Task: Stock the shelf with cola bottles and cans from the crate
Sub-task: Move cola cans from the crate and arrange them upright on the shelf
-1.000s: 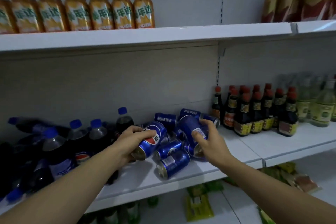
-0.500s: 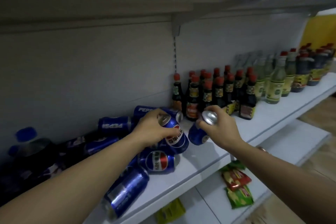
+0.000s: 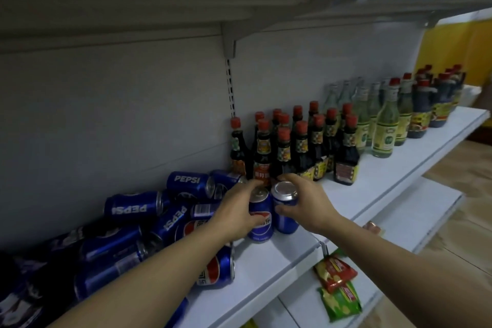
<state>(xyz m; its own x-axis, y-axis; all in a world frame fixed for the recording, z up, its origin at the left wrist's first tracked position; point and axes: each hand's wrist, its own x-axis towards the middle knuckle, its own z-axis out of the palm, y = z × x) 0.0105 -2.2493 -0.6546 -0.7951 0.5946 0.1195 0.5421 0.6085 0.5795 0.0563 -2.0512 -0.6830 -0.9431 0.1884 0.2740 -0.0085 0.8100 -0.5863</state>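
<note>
Two upright cans [image 3: 271,210], gripped, on shelf [image 3: 359,194]

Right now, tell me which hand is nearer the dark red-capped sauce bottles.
Right. The right hand grips an upright can directly in front of the sauce bottles, fingertips almost reaching them; the left hand holds its can farther left.

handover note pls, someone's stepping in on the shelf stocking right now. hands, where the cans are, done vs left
Left hand grips an upright cola can; right hand grips a second upright can beside it.
Both cans stand on the shelf, just in front of the red-capped sauce bottles.
Done: two cans stood up.
Left: a pile of cans lies on its side to the left and needs standing up. The crate is not in view.
</note>
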